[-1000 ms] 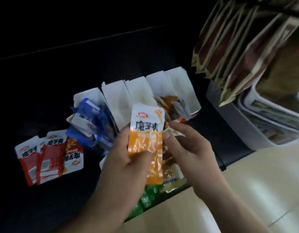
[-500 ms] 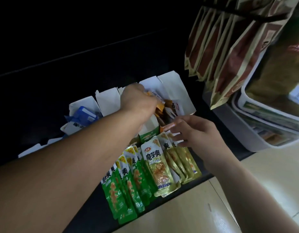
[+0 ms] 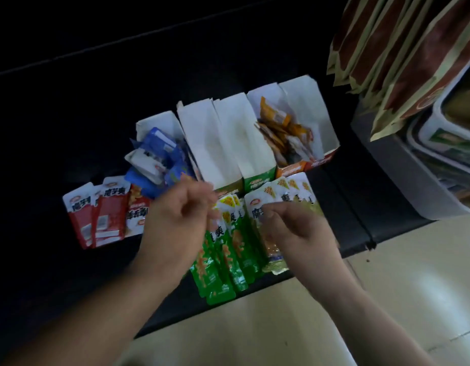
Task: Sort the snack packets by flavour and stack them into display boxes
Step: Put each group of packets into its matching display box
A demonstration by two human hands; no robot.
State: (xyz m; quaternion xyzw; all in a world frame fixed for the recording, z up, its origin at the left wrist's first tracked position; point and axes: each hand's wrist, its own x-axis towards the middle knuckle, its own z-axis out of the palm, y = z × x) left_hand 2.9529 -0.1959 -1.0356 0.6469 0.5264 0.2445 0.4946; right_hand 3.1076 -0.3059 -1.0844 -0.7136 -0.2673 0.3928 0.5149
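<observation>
Snack packets: grouped by colour on a dark shelf [image 3: 70, 114]. The red packets [image 3: 101, 215] lie flat at the left. The green packets [image 3: 228, 249] and yellow packets [image 3: 297, 191] are fanned side by side at the near edge, just in front of the boxes.
Display boxes [image 3: 307, 107]: a row of white card boxes. Blue packets [image 3: 154, 151] lie jumbled in the leftmost and orange packets [image 3: 278, 128] sit in the rightmost. The two middle boxes [image 3: 202, 143] show only bare white walls.
Step in hand: probably between flavours. Orange looks boxed, and green or yellow seems due.
Next move: likely gather one fan into a squared stack, all the same way up, and slide it into a middle box. The green-fronted box [image 3: 260, 180] looks the match for green.
Left hand [image 3: 175, 223]: hovers over the top of the green packets, blurred, with fingers loosely curled and nothing visible in it.
Right hand [image 3: 294, 231]: bent fingertips rest on the top of the yellow packets. Whether it pinches one or only touches, I cannot tell.
</observation>
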